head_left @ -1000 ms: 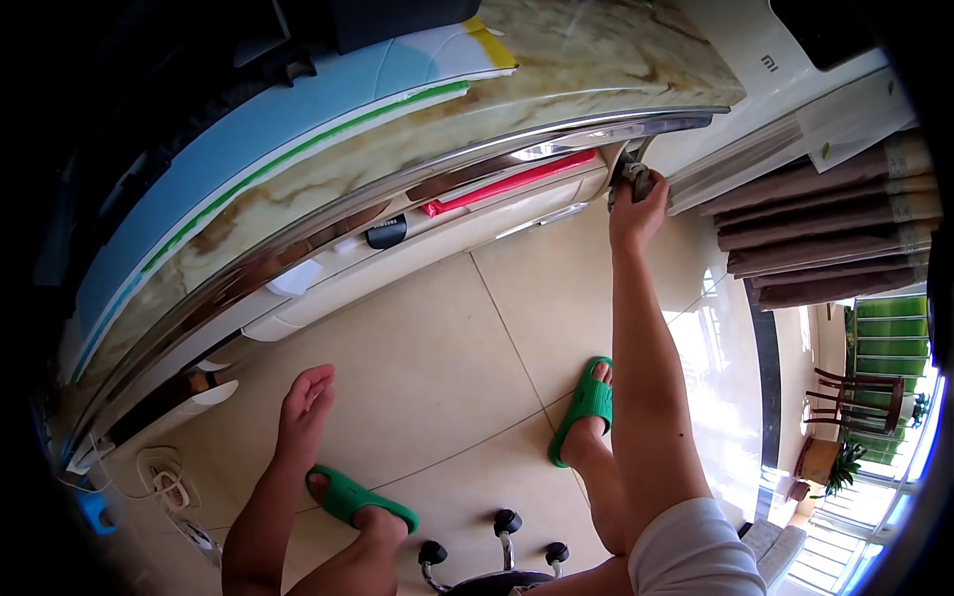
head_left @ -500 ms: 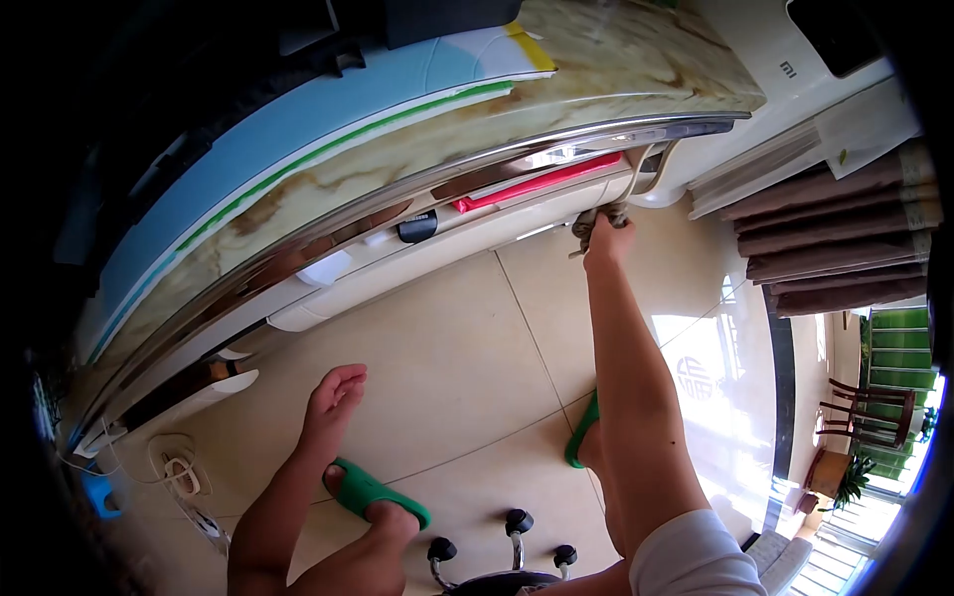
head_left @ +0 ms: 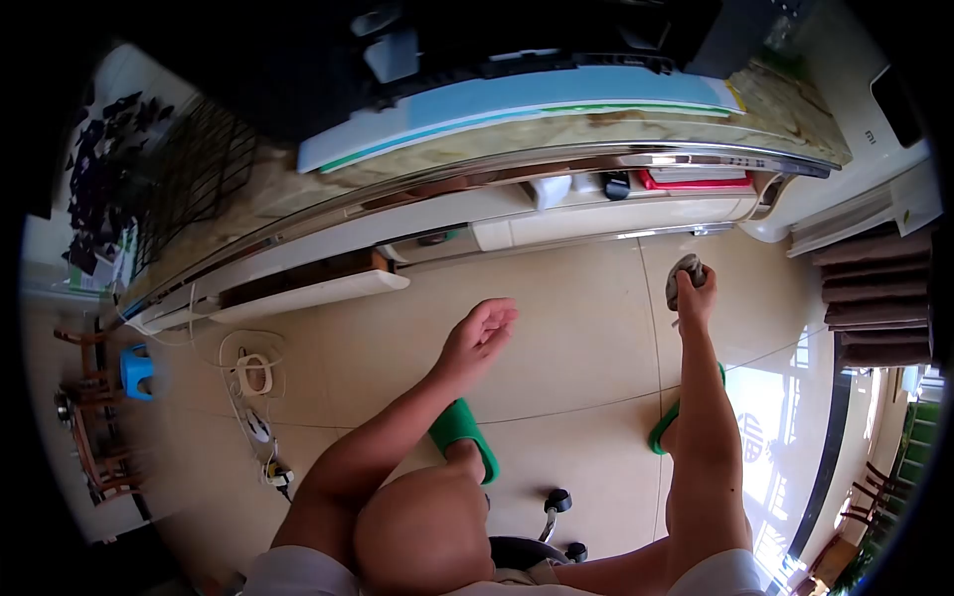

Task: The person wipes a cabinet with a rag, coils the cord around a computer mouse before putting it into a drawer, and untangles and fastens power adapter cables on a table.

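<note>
My right hand (head_left: 700,296) grips a crumpled greyish-brown cloth (head_left: 680,276) in its fingers, held out over the tiled floor. A short pale end sticks out below the fist. My left hand (head_left: 479,336) hovers before the low cabinet with its fingers loosely bent and a little apart, and nothing shows in it. Nearest to both hands is the cabinet (head_left: 586,228) under a marble top. On its shelf lie a red folder (head_left: 696,183), a small black object (head_left: 616,186) and a white item (head_left: 550,191).
A drawer (head_left: 328,296) stands pulled out at the left. Cables and a power strip (head_left: 254,373) lie on the floor, near a blue stool (head_left: 137,372). Green slippers (head_left: 463,433) are on my feet, with a wheeled chair base (head_left: 553,505) between them. Brown curtains (head_left: 874,303) hang right.
My view has swung left, showing more of the drawer and cables. My right hand, still holding the cloth, has drawn away from the cabinet's right end. My left hand stays raised and loosely bent.
</note>
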Tool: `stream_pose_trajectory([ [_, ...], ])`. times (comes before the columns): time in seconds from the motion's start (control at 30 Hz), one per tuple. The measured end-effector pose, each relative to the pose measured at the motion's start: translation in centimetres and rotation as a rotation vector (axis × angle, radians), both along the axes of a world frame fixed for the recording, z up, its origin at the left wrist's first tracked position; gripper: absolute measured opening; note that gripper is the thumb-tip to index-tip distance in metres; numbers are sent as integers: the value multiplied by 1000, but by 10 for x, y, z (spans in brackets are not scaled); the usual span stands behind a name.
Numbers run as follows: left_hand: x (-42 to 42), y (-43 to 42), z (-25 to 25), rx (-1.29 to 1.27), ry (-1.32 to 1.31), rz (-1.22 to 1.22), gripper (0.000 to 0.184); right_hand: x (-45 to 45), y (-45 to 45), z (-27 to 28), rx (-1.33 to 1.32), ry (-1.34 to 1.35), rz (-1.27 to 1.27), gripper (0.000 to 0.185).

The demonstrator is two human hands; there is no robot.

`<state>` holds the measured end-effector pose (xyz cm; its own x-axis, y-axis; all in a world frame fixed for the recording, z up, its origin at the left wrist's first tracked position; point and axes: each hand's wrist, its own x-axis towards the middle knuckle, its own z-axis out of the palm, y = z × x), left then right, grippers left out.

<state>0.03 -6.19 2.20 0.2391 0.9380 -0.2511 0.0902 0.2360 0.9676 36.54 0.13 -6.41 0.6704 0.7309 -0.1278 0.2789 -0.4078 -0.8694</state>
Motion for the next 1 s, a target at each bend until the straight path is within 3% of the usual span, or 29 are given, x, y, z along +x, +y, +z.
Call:
stream_pose_trajectory([
  [0.13,-33,-29,44,-155,-100,162,34,-55,-18,35,13,-46,78,45],
  [0.47,-132,-82,98,23,-135,258,34,-234,-53,133,160,-103,473,45],
  [0.7,-179,-76,88,47,-124,315,38,-323,-66,204,130,-134,797,46],
  [0.77,-193,-69,75,55,-105,514,39,-335,-71,210,124,-140,824,46],
  [0.9,-223,-45,69,-30,-39,652,45,-362,-78,202,142,-100,889,49],
  [1.0,-268,-23,83,-220,83,555,13,-384,-93,197,91,-115,960,54],
])
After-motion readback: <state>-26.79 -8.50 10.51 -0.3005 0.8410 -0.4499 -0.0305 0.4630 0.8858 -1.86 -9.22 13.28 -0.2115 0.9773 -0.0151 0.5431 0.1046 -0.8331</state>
